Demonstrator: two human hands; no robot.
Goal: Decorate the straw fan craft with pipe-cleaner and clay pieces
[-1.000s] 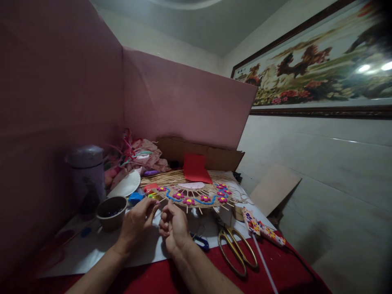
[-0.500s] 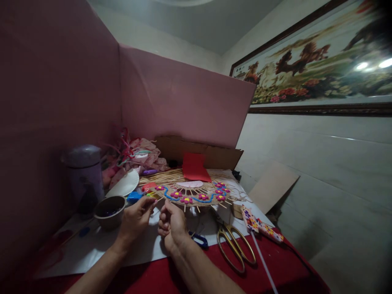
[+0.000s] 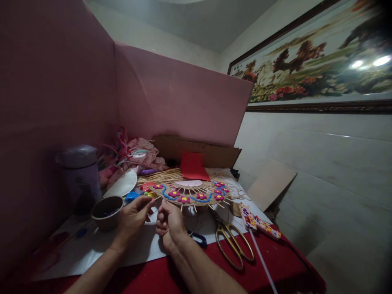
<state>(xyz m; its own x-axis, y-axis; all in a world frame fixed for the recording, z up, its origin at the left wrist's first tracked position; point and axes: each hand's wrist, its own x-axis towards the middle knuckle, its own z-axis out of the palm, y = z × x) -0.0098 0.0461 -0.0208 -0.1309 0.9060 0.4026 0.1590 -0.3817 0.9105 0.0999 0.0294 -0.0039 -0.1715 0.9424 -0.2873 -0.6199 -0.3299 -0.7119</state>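
Observation:
A fan-shaped craft piece (image 3: 190,197) of brown board and thin sticks lies in front of my hands, decorated with magenta, yellow-centred flowers and a wavy blue line. My left hand (image 3: 134,218) is closed in a pinch, thumb against fingers, just left of the piece's near edge. Whatever it pinches is too small to make out. Beside it, my right hand (image 3: 170,222) has its fingers curled and the thumb pressed to the forefinger, close to that edge. Its fingers hide any held thing, and I cannot tell whether it touches a stick.
On the left stand a bowl (image 3: 107,212), a lidded purple canister (image 3: 80,175) and a white paper plate (image 3: 122,183). Gold-handled scissors (image 3: 234,245), a blue-handled tool (image 3: 197,238) and a flower-patterned glue gun (image 3: 259,222) lie right. Red paper (image 3: 193,166) rests behind.
The whole view has shifted slightly, so everything sits a little further left. Both hands stay near the craft piece's edge, with their fingers still pinched.

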